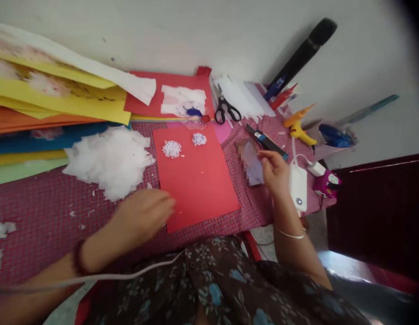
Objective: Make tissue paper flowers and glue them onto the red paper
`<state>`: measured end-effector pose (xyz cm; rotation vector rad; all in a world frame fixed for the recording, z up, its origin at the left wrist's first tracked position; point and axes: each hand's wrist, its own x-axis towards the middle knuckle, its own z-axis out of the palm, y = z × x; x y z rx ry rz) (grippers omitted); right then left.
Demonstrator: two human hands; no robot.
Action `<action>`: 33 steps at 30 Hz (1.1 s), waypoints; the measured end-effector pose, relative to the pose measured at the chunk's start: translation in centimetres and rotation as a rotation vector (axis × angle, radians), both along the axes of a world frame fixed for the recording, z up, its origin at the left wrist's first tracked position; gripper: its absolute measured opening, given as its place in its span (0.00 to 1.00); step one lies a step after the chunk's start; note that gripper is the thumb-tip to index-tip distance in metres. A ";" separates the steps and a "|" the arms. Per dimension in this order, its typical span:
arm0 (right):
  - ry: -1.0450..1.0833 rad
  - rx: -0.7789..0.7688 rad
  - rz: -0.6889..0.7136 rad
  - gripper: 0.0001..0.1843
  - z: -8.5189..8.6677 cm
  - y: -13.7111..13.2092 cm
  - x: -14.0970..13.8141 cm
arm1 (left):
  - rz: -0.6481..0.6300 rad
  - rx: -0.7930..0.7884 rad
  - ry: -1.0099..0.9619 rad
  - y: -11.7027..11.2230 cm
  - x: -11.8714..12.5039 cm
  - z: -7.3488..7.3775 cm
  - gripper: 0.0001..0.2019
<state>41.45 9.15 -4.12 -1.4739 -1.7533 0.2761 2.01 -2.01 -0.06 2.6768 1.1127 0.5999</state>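
The left hand [145, 217] is blurred at the near left corner of the red sheet [199, 180], and I cannot tell whether it pinches anything. The right hand [275, 170] pinches a pale flat thing [252, 167], blurred out, just right of the sheet. 2 white cutouts [171, 149] lie on the sheet beyond the left hand. A cutter [267, 141] lies just beyond the right hand.

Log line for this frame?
left hand at lower-left edge of red paper sheet | right hand on blurred flat item beside it | two white paper cutouts on sheet
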 end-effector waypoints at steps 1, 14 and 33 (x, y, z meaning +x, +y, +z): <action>-0.066 -0.028 0.093 0.11 0.7 0.0 -0.8 | -0.072 0.018 0.016 0.6 1.5 -0.3 0.10; -0.521 -0.321 0.421 0.14 5.3 5.3 -9.5 | -0.421 -0.130 0.101 3.9 8.7 -5.0 0.26; -0.689 -0.391 0.398 0.19 3.2 12.6 -16.0 | -0.389 -0.278 0.031 3.9 8.3 -3.5 0.18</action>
